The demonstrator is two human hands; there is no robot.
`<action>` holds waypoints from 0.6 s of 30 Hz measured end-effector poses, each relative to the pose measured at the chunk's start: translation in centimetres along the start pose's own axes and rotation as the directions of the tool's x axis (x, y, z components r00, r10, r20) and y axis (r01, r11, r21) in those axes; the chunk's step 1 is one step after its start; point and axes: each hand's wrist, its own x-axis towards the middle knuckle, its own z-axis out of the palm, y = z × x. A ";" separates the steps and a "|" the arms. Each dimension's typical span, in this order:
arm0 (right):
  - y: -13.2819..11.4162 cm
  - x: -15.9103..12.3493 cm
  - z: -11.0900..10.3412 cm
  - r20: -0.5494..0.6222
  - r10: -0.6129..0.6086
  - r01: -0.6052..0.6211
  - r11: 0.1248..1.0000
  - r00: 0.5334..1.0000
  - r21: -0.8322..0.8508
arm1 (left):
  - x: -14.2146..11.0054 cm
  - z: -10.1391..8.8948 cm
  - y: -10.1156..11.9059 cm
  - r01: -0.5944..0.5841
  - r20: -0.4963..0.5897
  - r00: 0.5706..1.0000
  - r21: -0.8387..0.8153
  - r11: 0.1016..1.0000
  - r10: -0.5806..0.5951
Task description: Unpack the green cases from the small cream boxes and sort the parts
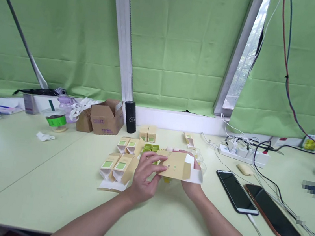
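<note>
Between my two hands is a small tan carton (175,165), held above the table with its white-lined end flaps open toward the right. My left hand (149,172) grips its left end, fingers on the front face and thumb below. My right hand (191,185) is behind the carton on the right, its fingers mostly hidden by it. Several similar tan cartons (120,166) with green labels and open flaps stand just left of my left hand. Small green containers (151,148) sit behind the hands, partly covered. Clear round pieces (202,165) lie beyond my right hand.
Two tan boxes (148,133) stand farther back, near a black bottle (130,117) and a brown cardboard box (107,117). A lidded drink cup (55,120) is at left. Two phones (237,191) with cables lie at right, before a white power strip (243,155).
</note>
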 end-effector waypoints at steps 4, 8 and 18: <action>0.1 -0.1 -0.1 -0.048 0.021 -0.022 1.000 0.999 -0.011 | 0.0 -0.1 -0.1 -0.048 -0.021 0.998 0.148 0.988 0.052; 0.8 0.3 -0.3 -0.094 0.018 -0.018 1.000 0.995 -0.002 | 0.3 -0.2 -0.5 -0.095 -0.007 0.995 0.200 0.975 0.098; 1.8 0.6 -0.4 -0.024 -0.020 0.014 0.969 1.000 -0.245 | 0.3 0.2 -1.2 0.070 -0.052 0.996 0.011 0.998 -0.069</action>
